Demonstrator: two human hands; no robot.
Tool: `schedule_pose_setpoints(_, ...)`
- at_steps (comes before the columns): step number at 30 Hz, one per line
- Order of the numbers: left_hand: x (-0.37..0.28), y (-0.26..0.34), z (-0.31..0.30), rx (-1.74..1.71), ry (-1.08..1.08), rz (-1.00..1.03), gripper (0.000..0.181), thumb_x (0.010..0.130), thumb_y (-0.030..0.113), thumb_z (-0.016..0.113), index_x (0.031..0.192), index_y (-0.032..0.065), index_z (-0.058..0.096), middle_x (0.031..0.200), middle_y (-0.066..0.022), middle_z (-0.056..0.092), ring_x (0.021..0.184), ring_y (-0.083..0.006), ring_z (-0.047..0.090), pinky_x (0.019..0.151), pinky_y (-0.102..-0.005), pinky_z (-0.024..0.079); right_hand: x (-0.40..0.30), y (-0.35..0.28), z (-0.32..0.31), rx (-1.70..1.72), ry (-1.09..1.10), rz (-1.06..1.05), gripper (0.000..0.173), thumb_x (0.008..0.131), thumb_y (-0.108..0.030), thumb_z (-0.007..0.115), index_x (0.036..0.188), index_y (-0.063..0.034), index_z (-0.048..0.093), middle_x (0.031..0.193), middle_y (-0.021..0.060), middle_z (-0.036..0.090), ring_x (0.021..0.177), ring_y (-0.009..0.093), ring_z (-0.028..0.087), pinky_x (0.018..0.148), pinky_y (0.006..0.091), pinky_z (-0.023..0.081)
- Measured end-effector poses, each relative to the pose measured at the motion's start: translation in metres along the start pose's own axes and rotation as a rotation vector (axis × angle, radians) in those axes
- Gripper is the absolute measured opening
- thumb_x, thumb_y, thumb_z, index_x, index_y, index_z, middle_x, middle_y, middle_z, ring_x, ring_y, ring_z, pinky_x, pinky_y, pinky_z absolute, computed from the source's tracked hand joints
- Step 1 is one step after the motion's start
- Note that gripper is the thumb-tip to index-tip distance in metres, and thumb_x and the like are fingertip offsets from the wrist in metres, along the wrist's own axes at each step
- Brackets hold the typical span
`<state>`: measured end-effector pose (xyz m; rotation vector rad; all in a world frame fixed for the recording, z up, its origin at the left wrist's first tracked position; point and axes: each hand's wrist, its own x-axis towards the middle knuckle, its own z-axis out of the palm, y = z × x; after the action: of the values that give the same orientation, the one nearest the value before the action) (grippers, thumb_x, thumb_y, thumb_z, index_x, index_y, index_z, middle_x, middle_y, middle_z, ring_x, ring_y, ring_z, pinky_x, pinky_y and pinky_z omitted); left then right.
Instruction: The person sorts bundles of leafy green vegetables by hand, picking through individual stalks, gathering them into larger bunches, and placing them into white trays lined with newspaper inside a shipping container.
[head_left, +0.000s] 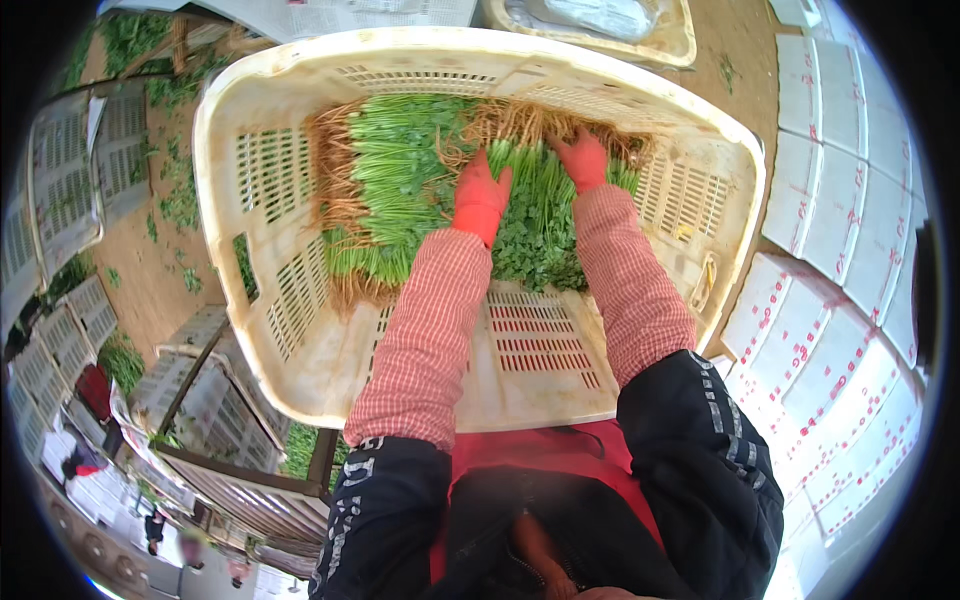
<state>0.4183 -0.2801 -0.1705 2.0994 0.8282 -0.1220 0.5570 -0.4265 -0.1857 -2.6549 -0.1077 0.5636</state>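
Note:
A deep off-white plastic crate (480, 45) with slotted walls stands before me. Leafy greens with long stems and brown roots, like coriander (405, 165), lie in it in bunches. On the left, the roots point to the crate's left wall; another bunch (536, 225) lies with its roots toward the far wall and its leaves toward me. My left hand (480, 195), in a red glove, touches this bunch's left edge near the roots, thumb apart from the fingers. My right hand (583, 159), also red-gloved, reaches into the roots on its right, fingertips partly hidden. Whether either hand grips is unclear.
White cartons (840, 165) with red print are stacked at right. Beyond the crate sits another plastic crate (675, 45) with a clear-wrapped item. More slotted crates (64, 180) and a metal-framed rack (240, 480) stand at left. Loose leaves (180, 202) litter the floor.

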Motion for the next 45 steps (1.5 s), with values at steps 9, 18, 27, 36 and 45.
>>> schedule_pose_setpoints(9,0.033,0.025,0.013,0.414,-0.082,0.183,0.064,0.075,0.057,0.057,0.107,0.0014,0.061,0.106,-0.0217,0.058,0.095,-0.0369,0.055,0.081,-0.0460,0.045,-0.008,0.004,0.000,0.319,0.083,-0.123,0.048,0.067,-0.029,0.062,0.102,0.0049,0.062,0.100,0.0275,0.059,0.092,0.041,0.058,0.082,0.0422,0.047)
schedule_pose_setpoints(18,0.035,0.057,-0.006,-0.102,-0.336,0.035,0.086,0.066,0.048,0.072,0.127,-0.0053,0.042,0.122,-0.0274,0.050,0.115,-0.0349,0.050,0.096,-0.0382,0.040,-0.068,-0.042,0.005,1.009,0.075,-0.048,0.062,0.093,-0.040,0.047,0.134,0.0045,0.035,0.136,0.0221,0.040,0.123,0.028,0.043,0.100,0.0318,0.034)
schedule_pose_setpoints(27,0.049,0.024,0.009,-0.289,-0.135,-0.140,0.042,0.068,0.029,0.072,0.094,-0.0033,0.065,0.085,-0.0133,0.067,0.076,-0.0196,0.063,0.071,-0.0321,0.049,-0.056,-0.001,-0.037,0.616,0.231,0.054,0.040,0.084,-0.025,0.062,0.113,0.0018,0.058,0.110,0.0156,0.062,0.102,0.027,0.059,0.086,0.0365,0.045)
schedule_pose_setpoints(36,0.042,0.026,0.005,-0.288,-0.078,-0.127,0.042,0.066,0.030,0.068,0.089,-0.0045,0.064,0.080,-0.0176,0.066,0.074,-0.0280,0.064,0.070,-0.0356,0.049,0.003,0.047,-0.022,-0.248,0.143,0.217,0.049,0.069,-0.045,0.068,0.094,-0.0027,0.063,0.096,0.0171,0.063,0.093,0.031,0.059,0.077,0.0418,0.047)
schedule_pose_setpoints(45,0.036,0.040,0.012,-0.297,-0.278,-0.060,0.042,0.068,0.030,0.067,0.096,-0.0009,0.065,0.081,-0.0150,0.066,0.075,-0.0251,0.064,0.071,-0.0341,0.048,-0.033,0.067,-0.012,0.474,0.291,0.124,0.050,0.079,-0.028,0.063,0.116,0.0045,0.053,0.112,0.0246,0.058,0.104,0.037,0.055,0.089,0.0391,0.043)
